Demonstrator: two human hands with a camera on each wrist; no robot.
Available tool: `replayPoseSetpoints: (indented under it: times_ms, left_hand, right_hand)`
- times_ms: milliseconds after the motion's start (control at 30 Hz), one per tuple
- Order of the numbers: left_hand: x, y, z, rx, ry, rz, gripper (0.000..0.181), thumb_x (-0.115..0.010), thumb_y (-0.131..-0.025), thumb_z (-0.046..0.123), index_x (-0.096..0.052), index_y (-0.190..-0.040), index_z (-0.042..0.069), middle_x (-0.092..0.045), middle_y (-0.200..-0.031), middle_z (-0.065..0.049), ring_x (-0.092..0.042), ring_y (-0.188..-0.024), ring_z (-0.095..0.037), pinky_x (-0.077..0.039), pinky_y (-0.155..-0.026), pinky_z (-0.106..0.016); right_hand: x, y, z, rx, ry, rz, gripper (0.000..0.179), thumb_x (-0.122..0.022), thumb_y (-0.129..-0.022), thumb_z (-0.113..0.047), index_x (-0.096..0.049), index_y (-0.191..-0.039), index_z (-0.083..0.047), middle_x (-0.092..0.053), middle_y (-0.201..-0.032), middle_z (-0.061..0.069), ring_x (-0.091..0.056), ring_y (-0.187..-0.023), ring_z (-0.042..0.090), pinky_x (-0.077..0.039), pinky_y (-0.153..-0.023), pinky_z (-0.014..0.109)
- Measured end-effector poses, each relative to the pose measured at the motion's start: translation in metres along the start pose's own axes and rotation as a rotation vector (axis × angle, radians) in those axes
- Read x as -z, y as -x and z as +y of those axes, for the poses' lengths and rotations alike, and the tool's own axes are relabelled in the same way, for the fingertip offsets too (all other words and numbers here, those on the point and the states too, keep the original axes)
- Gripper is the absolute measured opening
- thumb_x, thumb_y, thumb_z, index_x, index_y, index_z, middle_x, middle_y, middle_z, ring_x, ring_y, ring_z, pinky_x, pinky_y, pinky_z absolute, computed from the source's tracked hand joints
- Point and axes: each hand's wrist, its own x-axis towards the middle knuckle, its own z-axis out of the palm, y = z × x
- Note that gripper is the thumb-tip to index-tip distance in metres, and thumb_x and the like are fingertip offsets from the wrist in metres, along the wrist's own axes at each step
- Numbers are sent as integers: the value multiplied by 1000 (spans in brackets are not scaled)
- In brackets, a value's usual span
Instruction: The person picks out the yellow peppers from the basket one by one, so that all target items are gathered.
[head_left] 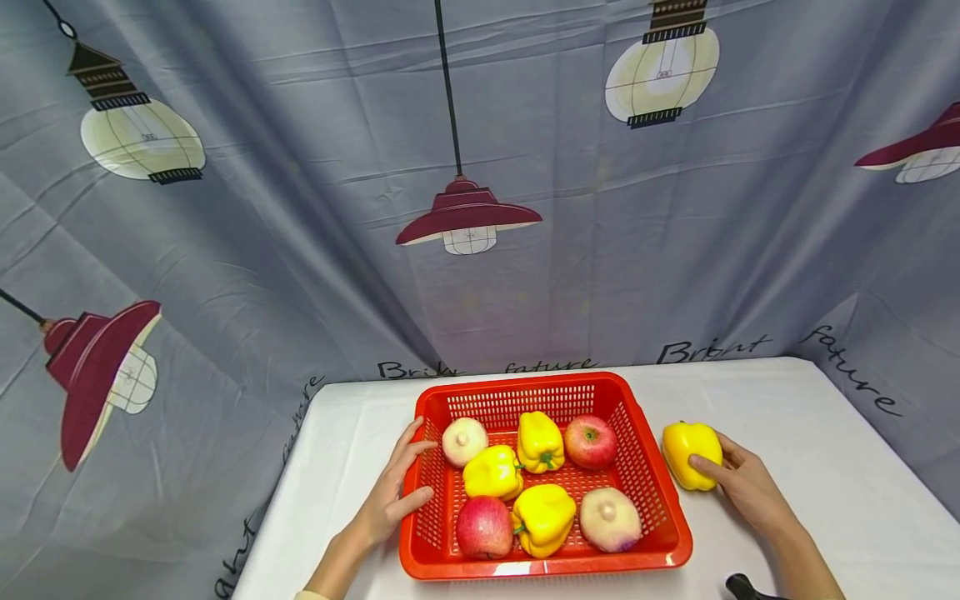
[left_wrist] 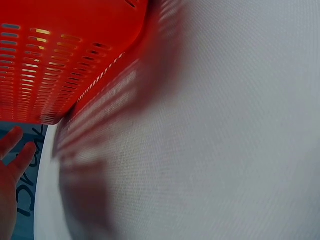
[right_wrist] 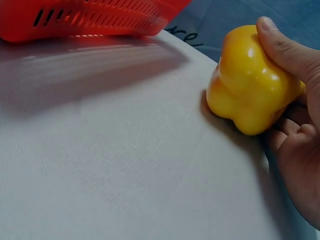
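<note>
My right hand (head_left: pixel 750 487) grips a yellow bell pepper (head_left: pixel 691 455) to the right of the red basket (head_left: pixel 546 572). In the right wrist view the thumb lies over this pepper (right_wrist: pixel 250 82) and the other fingers curl beneath it. At the basket's left side, my left hand (head_left: pixel 393 492) rests by the rim with its fingers spread and fairly straight. Inside the basket lie three yellow bell peppers (head_left: pixel 544 518), two red apples (head_left: pixel 484 527) and two whitish, round, nubbed vegetables (head_left: pixel 609 520), one tinged purple below.
A white-covered table (head_left: pixel 840 500) bears everything. Behind it hangs a grey curtain (head_left: pixel 300 208) printed with lamps. At the bottom right, a black curved object (head_left: pixel 742 586) shows partly beside the right forearm.
</note>
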Motion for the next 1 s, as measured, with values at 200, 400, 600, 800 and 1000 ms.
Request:
replayPoseSetpoints:
  times_ms: [200,400,600,800,1000]
  left_hand:
    - [0,0,1,-2,4,7,54,-59,-86,20,-52,-138,8,-16,-166,-10,-20,-147,-44,-27,-102,-76]
    - [0,0,1,0,3,7,53,-59,-87,22,-52,-138,8,-16,-166,-9,-20,-147,-44,-27,-102,-77]
    - [0,0,0,-22,-10,9,54,-59,-87,21,-52,-138,7,-16,-166,-10,-20,-147,-44,-25,-102,-78]
    - [0,0,0,-15,-3,6,54,-59,-86,20,-52,-138,7,-15,-167,-8,-20,-147,-44,-25,-102,-77]
    - [-1,0,1,-10,-1,6,54,-59,-87,20,-52,-138,8,-15,-167,-9,-19,-148,-45,-25,-102,-76]
  right_hand:
    - [0,1,-1,-6,-20,11,94,-63,-98,-47,-16,-155,10,-27,-153,39,-26,-141,53,-24,-110,67]
    - [-1,1,-2,-32,-30,16,96,-63,-97,-49,-13,-158,6,-31,-154,35,-35,-138,47,-32,-109,60]
    - [3,1,-1,-6,-19,-8,93,-62,-98,-46,-14,-156,10,-32,-151,38,-36,-136,49,-29,-110,64]
    - [4,1,-2,-5,-15,-28,94,-61,-99,-47,-12,-156,10,-28,-153,39,-30,-138,52,-25,-110,68]
    - [4,0,-5,2,-12,-38,94,-56,-101,-50,-9,-156,10,-22,-154,41,-23,-141,54,-22,-110,68]
